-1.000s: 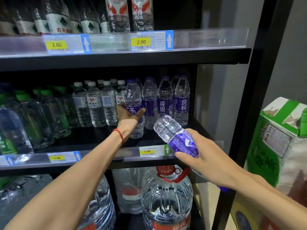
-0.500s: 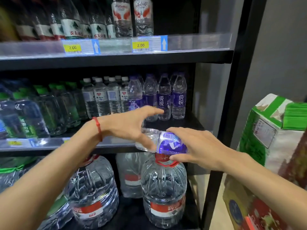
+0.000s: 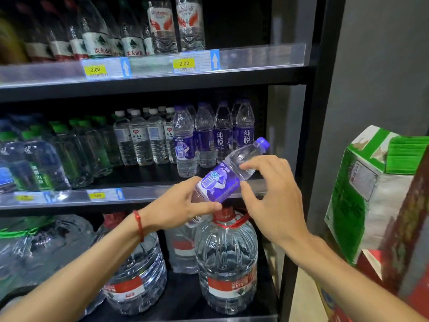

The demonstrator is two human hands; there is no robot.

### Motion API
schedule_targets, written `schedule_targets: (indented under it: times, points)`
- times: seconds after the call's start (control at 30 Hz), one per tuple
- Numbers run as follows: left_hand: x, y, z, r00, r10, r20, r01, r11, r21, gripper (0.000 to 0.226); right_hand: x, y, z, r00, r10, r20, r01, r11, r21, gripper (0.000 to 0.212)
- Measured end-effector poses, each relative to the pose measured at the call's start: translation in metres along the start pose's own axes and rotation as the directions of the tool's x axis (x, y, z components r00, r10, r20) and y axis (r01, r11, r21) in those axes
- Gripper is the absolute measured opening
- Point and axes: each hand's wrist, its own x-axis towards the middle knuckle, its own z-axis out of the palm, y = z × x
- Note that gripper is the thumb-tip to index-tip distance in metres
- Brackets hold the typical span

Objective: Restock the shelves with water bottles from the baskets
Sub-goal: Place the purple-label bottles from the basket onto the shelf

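Gripping tilted bottle [image 3: 220, 182]: left hand [image 3: 178, 205], right hand [image 3: 274, 201]

Grey wall [image 3: 383, 77] right of black shelving frame [image 3: 325, 112]. Pale beige floor [image 3: 306, 298] strip at its foot. Green-and-white carton [image 3: 362, 194] sits on red box [image 3: 373, 263]. Lighting dim, shelf interiors dark.

Middle black shelf [image 3: 144, 176]: bare deck strip along the front, either side of the lone forward purple-label clear bottle [image 3: 184, 145]. Way in is bounded by the clear plastic price rail [image 3: 69, 196] below, upper black shelf [image 3: 162, 83] above, black upright post [image 3: 315, 135] on the right.
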Motion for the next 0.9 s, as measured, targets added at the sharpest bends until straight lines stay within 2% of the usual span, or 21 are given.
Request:
schedule_targets:
  times: [0.03, 0.07, 0.1, 0.13, 0.17, 0.2, 0.23, 0.33, 0.5, 0.6, 0.7, 0.8, 0.9]
  points:
    - [-0.003, -0.001, 0.004, 0.999, -0.005, -0.036, 0.004, 0.999, -0.042, 0.061, -0.006, -0.005, 0.004, 0.984, 0.175, -0.044, -0.17, 0.98, 0.108, 0.033]
    - [-0.005, -0.002, 0.008, 0.997, -0.013, -0.075, 0.007, 0.996, -0.084, 0.059, -0.009, -0.009, 0.009, 0.933, 0.36, 0.003, -0.352, 0.911, 0.216, 0.035]
    - [-0.008, -0.002, 0.012, 0.994, -0.019, -0.108, 0.006, 0.992, -0.127, 0.057, -0.008, -0.013, 0.014, 0.845, 0.517, 0.138, -0.533, 0.788, 0.308, 0.043]
    - [-0.01, -0.001, 0.017, 0.99, -0.017, -0.137, -0.005, 0.988, -0.157, 0.054, -0.005, -0.016, 0.02, 0.74, 0.595, 0.313, -0.672, 0.631, 0.388, 0.053]
    - [-0.012, -0.001, 0.021, 0.987, -0.008, -0.16, -0.02, 0.985, -0.173, 0.049, -0.002, -0.019, 0.025, 0.65, 0.595, 0.472, -0.758, 0.466, 0.457, 0.057]
    - [-0.014, 0.0, 0.026, 0.984, 0.0, -0.177, -0.033, 0.982, -0.185, 0.044, 0.002, -0.023, 0.029, 0.594, 0.556, 0.581, -0.8, 0.336, 0.497, 0.053]
    - [-0.015, 0.001, 0.03, 0.981, 0.011, -0.192, -0.049, 0.979, -0.198, 0.039, 0.006, -0.026, 0.032, 0.591, 0.509, 0.626, -0.801, 0.284, 0.526, 0.044]
    - [-0.016, 0.0, 0.036, 0.972, 0.034, -0.231, -0.089, 0.969, -0.231, 0.033, 0.014, -0.029, 0.038, 0.676, 0.433, 0.596, -0.736, 0.366, 0.569, 0.028]
    - [-0.011, -0.008, 0.024, 0.977, 0.02, -0.212, -0.055, 0.986, -0.16, 0.052, 0.027, -0.022, 0.043, 0.751, 0.371, 0.547, -0.656, 0.515, 0.552, 0.022]
    - [-0.004, -0.005, 0.008, 0.984, 0.033, -0.175, -0.039, 0.999, -0.031, 0.052, 0.041, -0.018, 0.046, 0.83, 0.329, 0.45, -0.546, 0.64, 0.541, 0.027]
    - [0.0, -0.004, -0.017, 0.977, 0.051, -0.207, -0.016, 0.986, 0.168, 0.068, 0.062, -0.011, 0.052, 0.899, 0.296, 0.323, -0.429, 0.748, 0.506, 0.038]
    - [0.001, -0.01, -0.041, 0.96, 0.068, -0.271, 0.046, 0.918, 0.393, 0.066, 0.085, -0.005, 0.061, 0.928, 0.292, 0.232, -0.369, 0.812, 0.452, 0.037]
    - [0.003, -0.015, -0.06, 0.966, 0.086, -0.244, 0.115, 0.704, 0.701, 0.056, 0.101, 0.005, 0.079, 0.927, 0.299, 0.228, -0.367, 0.851, 0.376, 0.04]
